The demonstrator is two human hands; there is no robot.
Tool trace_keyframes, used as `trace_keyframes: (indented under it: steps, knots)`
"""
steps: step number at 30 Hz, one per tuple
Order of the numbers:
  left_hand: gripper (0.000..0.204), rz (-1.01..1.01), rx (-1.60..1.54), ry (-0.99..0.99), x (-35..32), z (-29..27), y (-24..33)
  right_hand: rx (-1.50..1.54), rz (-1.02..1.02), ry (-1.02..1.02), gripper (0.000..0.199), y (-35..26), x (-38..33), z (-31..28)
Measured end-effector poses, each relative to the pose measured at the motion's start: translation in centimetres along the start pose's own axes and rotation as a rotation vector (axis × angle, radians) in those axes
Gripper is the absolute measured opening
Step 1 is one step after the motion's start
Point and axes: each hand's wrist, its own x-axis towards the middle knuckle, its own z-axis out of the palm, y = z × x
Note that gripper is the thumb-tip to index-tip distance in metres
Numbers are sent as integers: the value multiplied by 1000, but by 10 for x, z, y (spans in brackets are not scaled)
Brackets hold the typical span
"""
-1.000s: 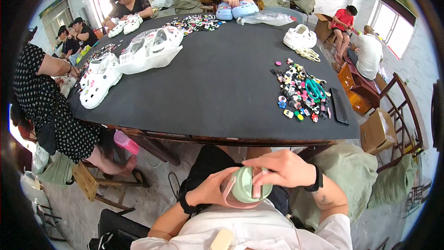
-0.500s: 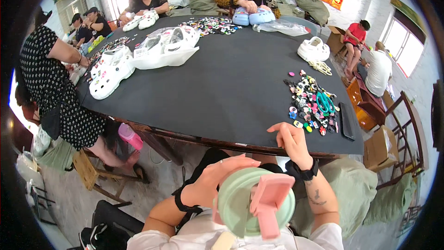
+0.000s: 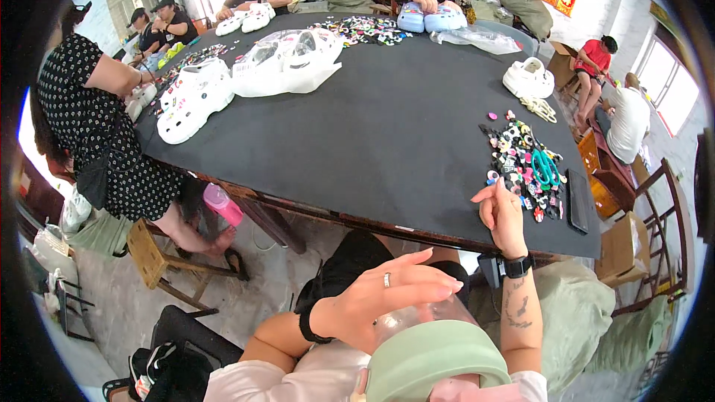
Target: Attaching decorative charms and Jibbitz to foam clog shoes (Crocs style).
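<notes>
Now left hand (image 3: 380,298) spread flat atop clear bottle (image 3: 421,316), green-capped, close below black table (image 3: 372,134) edge. Right hand (image 3: 500,212) loosely open, fingertips at charm pile (image 3: 525,164) on table's right.

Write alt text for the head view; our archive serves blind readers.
The person's left hand rests on a green-lidded bottle in their lap while the right hand reaches a pile of small colourful charms on a black table.

On the table (image 3: 387,126): two blue clogs (image 3: 426,18), one lone white clog (image 3: 528,78), one scissors (image 3: 544,169), one phone (image 3: 577,201) beside the charms (image 3: 521,164).
</notes>
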Motion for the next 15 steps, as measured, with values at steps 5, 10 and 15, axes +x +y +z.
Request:
trace_keyframes:
  steps: [5,10,15]
  knots:
    - [64,-27,-6,15,-1,4,3,37,-23,-33,55,2,-2,-1]
    - [60,-10,17,15,2,5,6,26,-33,-27,54,1,-3,1]
    - [58,-40,-9,43,3,7,9,54,-39,-28,53,3,-2,-1]
